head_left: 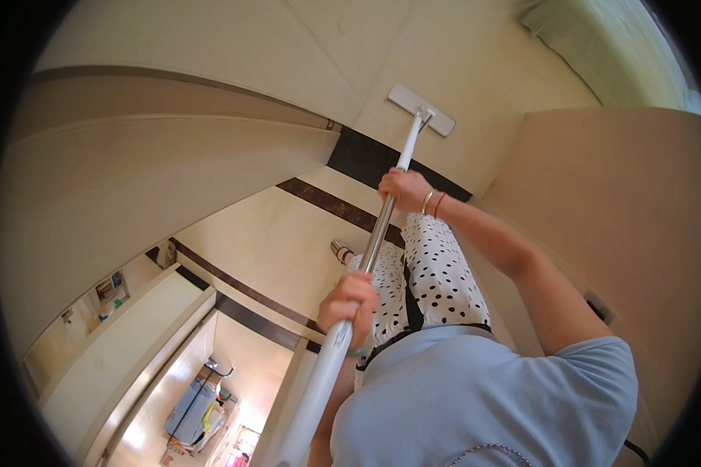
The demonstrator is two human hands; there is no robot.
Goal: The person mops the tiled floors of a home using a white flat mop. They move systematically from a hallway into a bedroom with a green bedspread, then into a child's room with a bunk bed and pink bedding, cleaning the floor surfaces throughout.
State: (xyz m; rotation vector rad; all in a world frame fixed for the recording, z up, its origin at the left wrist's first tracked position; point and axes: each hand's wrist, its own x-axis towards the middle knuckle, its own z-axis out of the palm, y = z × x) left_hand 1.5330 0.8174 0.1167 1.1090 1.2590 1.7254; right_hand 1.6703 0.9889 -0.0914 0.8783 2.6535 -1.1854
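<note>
We're gripping mop pole w/ near L hand, far R hand | prob. handling light, stiff | best holding mid-pole

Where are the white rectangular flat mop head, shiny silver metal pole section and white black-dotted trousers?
White rectangular flat mop head [410, 102]: head view, plate, left of centre.
Shiny silver metal pole section [378, 235]: head view, mid-length.
White black-dotted trousers [446, 274]: head view, right leg.

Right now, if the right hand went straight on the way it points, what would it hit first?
Beyond the flat-mop pole it grips, the right hand would probably meet the cream door panel at left. Depth is unclear; the dark floor strip in that line seems to lie below.
</note>
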